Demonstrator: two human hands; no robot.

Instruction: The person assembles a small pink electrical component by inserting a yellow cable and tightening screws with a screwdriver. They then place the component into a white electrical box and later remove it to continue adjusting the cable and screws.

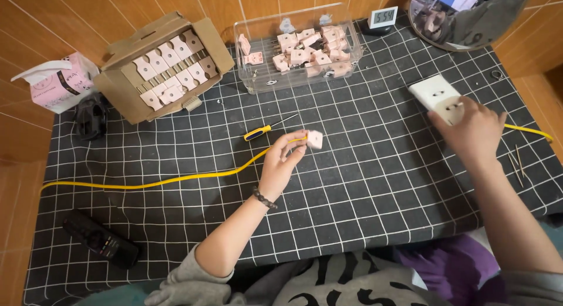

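Closest to me, a black remote [101,242] lies at the near left edge of the bench [363,188], on its black grid-patterned cloth. My left hand [282,163] is lifted just above the cloth, fingertips pinched on a small pink plug [315,139] at the end of the yellow cable [146,183], which trails off left across the bench. My right hand [474,132] lies palm down, fingers spread over the near end of a white socket block [437,95], pressing it flat; a second run of yellow cable shows just past that wrist.

Just beyond the plug lies a small screwdriver [267,129] with a yellow-and-blue handle. Further back sit an open cardboard box [158,68] packed with pink plugs in rows, and a clear plastic tub [296,48] holding loose ones. A small digital clock [384,17] stands behind the tub.

My grip on the plug is only fingertips (not much purchase), so I judge a tug from the trailing cable could twist it loose; the socket block could skid on the cloth if my right hand eases off.
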